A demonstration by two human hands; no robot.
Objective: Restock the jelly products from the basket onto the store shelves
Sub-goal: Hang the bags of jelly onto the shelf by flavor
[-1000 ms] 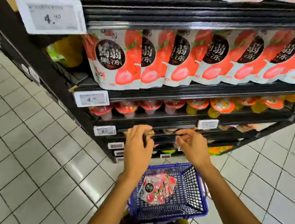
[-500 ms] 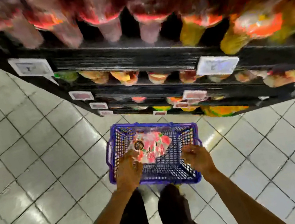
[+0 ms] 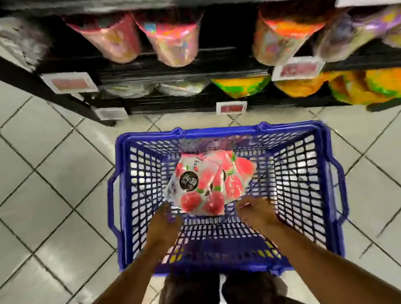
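Note:
A blue plastic basket [image 3: 219, 129] stands on the tiled floor in front of the shelves. In its middle lies a small pile of pink-and-red jelly packs [image 3: 206, 184] with a black round label. Both my hands are down inside the basket. The fingertips of my left hand [image 3: 163, 225] reach the pile's lower left edge. My right hand [image 3: 255, 210] is at the pile's lower right edge with loosely bent fingers. Neither hand clearly grips a pack. The frame is motion-blurred.
Low black store shelves [image 3: 179, 61] run across the top, holding pink jelly cups [image 3: 171, 41], orange cups [image 3: 280, 35] and yellow-green bags [image 3: 241, 86], with price tags [image 3: 297, 69] along the edges. Grey floor tiles [image 3: 30, 206] surround the basket. My legs are below it.
My view has dropped from the upper shelves to the basket. Both hands came down from the shelf edge into the basket and now reach the jelly packs.

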